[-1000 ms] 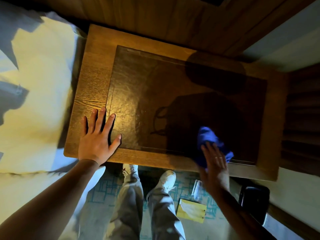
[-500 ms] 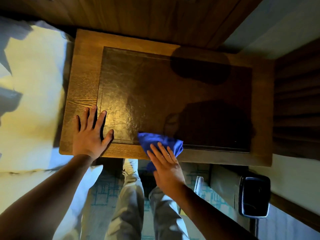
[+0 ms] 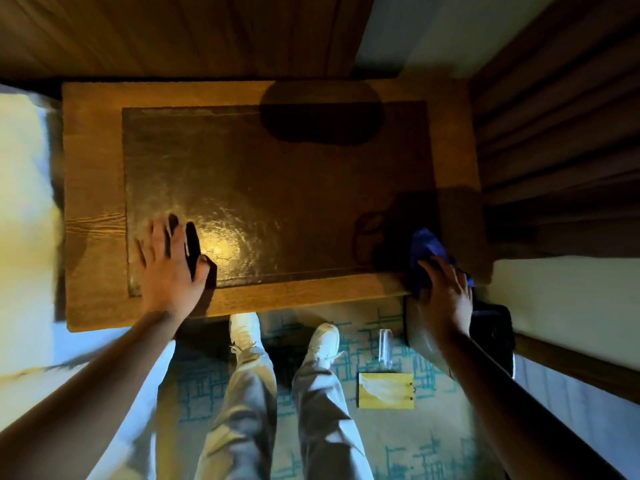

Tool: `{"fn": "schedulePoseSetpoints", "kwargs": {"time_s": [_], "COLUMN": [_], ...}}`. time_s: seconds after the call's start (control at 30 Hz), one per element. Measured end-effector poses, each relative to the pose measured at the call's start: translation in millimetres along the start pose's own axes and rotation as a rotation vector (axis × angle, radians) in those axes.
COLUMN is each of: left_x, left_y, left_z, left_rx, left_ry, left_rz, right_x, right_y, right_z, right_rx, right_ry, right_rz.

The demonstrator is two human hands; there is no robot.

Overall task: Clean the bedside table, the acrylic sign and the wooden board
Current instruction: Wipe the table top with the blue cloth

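Person stands at bedside table (image 3: 97, 188), mid-wipe. Right hand (image 3: 445, 299), fingers straight, presses blue cloth (image 3: 427, 252) onto table's near right corner. Left hand (image 3: 169, 268) lies flat, fingers spread, bracing on dark glossy inset (image 3: 277, 188) near front left. Acrylic sign (image 3: 385, 346) and wooden board (image 3: 386, 390) lie on carpet (image 3: 408, 455) below, beside white shoes (image 3: 323, 341). Best practice, judging by scene: keep palm pressure even, overlap passes, carry cloth over rim and corners; move bracing hand to reach patch beneath it.
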State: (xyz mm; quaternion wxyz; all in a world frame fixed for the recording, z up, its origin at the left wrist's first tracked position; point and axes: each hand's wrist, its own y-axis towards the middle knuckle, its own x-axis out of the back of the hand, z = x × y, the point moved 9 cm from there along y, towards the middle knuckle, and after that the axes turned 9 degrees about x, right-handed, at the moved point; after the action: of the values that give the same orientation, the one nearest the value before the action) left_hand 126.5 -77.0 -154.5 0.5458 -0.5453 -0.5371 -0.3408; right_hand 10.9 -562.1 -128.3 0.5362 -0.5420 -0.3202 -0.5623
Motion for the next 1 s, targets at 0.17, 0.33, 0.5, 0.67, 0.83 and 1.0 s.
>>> {"fn": "schedulePoseSetpoints", "kwargs": {"time_s": [0.17,0.33,0.5,0.67,0.83,1.0], "left_x": [3.2,-38.4,-47.3,-32.1,-8.3,-10.5], "left_y": [10.5,-5.6,-3.6,-6.1,-69.6,-100.7], "left_z": [-84.4,-140.5,-139.6,-159.6,-246.6,-305.6], "left_rx": [-0.100,-0.295,-0.284,-0.250,-0.398,-0.412], "left_ry": [-0.071,0.093,0.161,0.112,-0.372,-0.612], "left_rz": [-0.033,0.100,0.153,0.178,0.465,0.710], "right_x": [33.7,21.4,1.7,-13.4,-3.9,15.7], "right_y": [38.0,50.6,15.7,-7.4,-3.8,6.4], "right_z": [-28.5,-14.1,6.2,10.8,10.3,34.8], "right_rx": [-0.248,-0.178,-0.047,-0.121,-0.356,-0.366], "right_ry": [0.168,0.164,0.084,0.344,0.845,1.189], "right_rz": [-0.156,-0.097,-0.042,0.166,0.045,-0.055]}}
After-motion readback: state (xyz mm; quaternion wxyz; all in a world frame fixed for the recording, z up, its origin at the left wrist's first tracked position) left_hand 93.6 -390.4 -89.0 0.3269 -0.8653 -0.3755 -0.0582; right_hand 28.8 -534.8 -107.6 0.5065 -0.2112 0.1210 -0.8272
